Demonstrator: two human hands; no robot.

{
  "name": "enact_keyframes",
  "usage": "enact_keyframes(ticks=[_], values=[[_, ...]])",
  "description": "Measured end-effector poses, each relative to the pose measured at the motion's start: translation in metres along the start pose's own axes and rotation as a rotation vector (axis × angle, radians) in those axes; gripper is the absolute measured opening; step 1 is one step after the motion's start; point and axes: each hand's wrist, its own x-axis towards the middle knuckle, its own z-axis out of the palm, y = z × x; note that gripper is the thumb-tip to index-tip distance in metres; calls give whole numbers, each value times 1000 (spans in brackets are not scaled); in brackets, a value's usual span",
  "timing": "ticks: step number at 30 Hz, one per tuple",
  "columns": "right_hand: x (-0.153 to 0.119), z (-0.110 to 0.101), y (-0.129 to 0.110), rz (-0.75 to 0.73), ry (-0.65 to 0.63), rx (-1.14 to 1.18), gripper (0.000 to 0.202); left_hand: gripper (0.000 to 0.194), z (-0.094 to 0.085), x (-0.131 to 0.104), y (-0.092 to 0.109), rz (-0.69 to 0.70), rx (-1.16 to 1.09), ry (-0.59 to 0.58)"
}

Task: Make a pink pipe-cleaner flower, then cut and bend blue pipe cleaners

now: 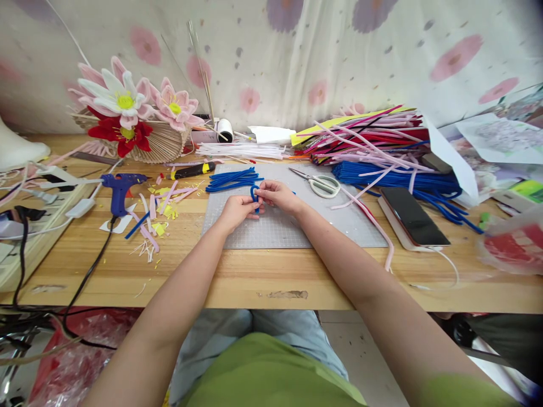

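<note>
Both hands meet above a grey cutting mat (271, 233), fingers pinched around one blue pipe cleaner (253, 191) that is bent into a loop. My left hand (236, 211) grips its lower part. My right hand (278, 195) holds the upper right side, and a short blue end shows just past that hand. Behind my left hand lies a small pile of cut blue pipe cleaners (233, 178). Scissors with pale handles (323, 185) rest on the mat to the right of my right hand.
At left are a blue glue gun (123, 189), a yellow-black cutter (193, 170) and scraps (159, 206). Fuzzy flowers (125, 102) stand behind. Bundled blue pipe cleaners (394, 180), a mixed coloured bundle (369, 138) and a phone (413, 216) with a cable are at right.
</note>
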Motion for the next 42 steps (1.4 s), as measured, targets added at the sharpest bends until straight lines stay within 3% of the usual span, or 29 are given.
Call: enact_keyframes(ticks=[5, 11, 17, 23, 42], values=[[-3, -5, -2, 12, 19, 168, 31, 11, -3, -1, 3, -30, -112, -67], [-6, -9, -2, 92, -112, 339, 31, 14, -3, 0, 3, -77, -199, -159], [-4, -10, 0, 96, -43, 393, 23, 14, 1, -2, 3, -116, -203, -155], [-4, -11, 3, 164, -50, 374, 24, 13, 2, -3, 4, -95, -187, -129], [1, -7, 5, 102, 149, 447, 15, 12, 14, 1, 2, -57, -59, -83]])
